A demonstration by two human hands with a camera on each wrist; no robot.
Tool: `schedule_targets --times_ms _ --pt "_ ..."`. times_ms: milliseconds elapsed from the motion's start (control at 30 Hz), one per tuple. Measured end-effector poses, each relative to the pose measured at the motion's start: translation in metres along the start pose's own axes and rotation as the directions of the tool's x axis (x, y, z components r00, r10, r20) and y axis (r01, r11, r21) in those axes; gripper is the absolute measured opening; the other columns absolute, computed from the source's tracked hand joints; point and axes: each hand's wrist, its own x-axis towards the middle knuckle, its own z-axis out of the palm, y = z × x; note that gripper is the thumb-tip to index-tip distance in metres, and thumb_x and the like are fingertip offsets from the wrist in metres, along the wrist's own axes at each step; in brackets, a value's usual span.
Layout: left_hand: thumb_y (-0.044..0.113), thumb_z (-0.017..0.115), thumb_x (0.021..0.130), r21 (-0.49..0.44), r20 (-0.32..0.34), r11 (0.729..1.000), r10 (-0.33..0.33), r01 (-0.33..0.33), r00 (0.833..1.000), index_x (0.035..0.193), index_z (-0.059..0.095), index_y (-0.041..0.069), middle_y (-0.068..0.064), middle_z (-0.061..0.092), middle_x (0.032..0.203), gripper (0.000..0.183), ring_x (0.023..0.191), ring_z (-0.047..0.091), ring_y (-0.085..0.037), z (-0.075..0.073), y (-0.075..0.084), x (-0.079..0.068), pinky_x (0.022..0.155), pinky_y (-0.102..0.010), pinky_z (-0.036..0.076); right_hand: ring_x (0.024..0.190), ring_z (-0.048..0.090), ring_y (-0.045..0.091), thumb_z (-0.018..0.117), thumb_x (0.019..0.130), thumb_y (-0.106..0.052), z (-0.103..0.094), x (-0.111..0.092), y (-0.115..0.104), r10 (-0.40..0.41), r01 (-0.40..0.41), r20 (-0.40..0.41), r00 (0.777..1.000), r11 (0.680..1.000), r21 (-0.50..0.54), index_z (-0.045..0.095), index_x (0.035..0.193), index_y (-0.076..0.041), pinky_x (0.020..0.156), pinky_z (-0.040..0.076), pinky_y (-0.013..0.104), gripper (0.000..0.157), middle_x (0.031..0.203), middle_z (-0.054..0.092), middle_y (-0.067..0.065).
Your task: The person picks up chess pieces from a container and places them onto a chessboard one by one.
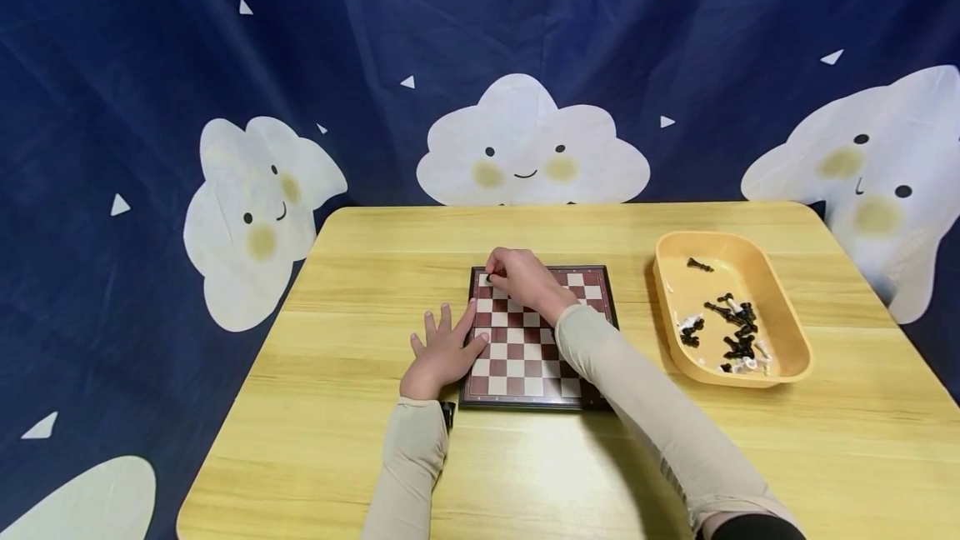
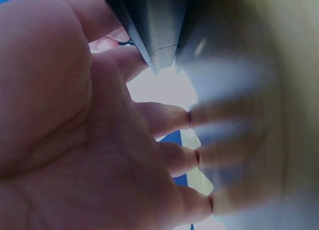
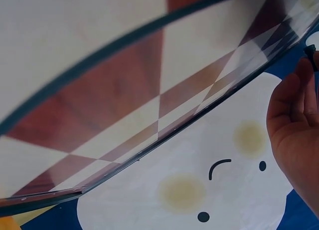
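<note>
A red-and-white chessboard (image 1: 517, 357) with a dark rim lies on the wooden table. At its far left corner my right hand (image 1: 527, 280) pinches a small black chess piece (image 1: 490, 277) between thumb and fingertips. The right wrist view has the dark piece (image 3: 310, 50) at its right edge, held upside down in that picture. My left hand (image 1: 444, 357) rests with fingers spread along the board's left edge, forefinger and thumb touching the rim. In the left wrist view its palm (image 2: 99, 145) faces the camera, beside the board's dark side (image 2: 154, 25).
An orange-yellow tray (image 1: 795, 348) stands right of the board, with several black and white chess pieces (image 1: 738, 344) lying loose inside. The wooden table (image 1: 337, 323) ends at the back against a dark blue curtain (image 1: 375, 15) with white clouds.
</note>
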Motion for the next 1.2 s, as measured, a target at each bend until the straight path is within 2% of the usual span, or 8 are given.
schedule_targets --times_ms 767,1067,1200 --pt "0.046 0.045 0.108 -0.002 -0.002 1.0 0.012 -0.012 1.0 0.167 0.022 0.024 -0.027 0.003 0.171 0.067 0.154 -0.01 -0.051 -0.0009 0.0018 0.0007 0.115 -0.077 -0.005 0.095 0.069 0.019 0.063 0.102 -0.009 0.003 0.0045 -0.0016 -0.002 0.003 0.002 1.0 0.999 -0.036 0.068 0.107 -0.008 0.084 0.056 0.035 0.006 0.103 0.072 0.005" --pt "0.049 0.043 0.108 0.005 0.017 1.0 -0.006 0.006 1.0 0.168 0.015 0.028 -0.024 -0.002 0.171 0.069 0.154 -0.016 -0.048 0.0008 -0.0015 0.004 0.116 -0.073 -0.009 0.093 0.069 0.019 0.064 0.102 -0.008 0.0036 0.0061 -0.0019 -0.006 0.007 0.007 1.0 0.999 -0.045 0.068 0.107 -0.007 0.083 0.057 0.035 0.007 0.102 0.072 0.006" --pt "0.047 0.044 0.108 0.001 0.012 1.0 -0.002 0.002 1.0 0.168 0.018 0.025 -0.025 0.0 0.171 0.069 0.154 -0.015 -0.049 0.0007 -0.0017 0.0033 0.116 -0.073 -0.009 0.094 0.069 0.019 0.063 0.102 -0.008 0.0058 0.0052 -0.0027 -0.003 0.004 0.023 1.0 0.999 -0.047 0.068 0.108 -0.007 0.084 0.057 0.034 0.007 0.103 0.073 0.006"
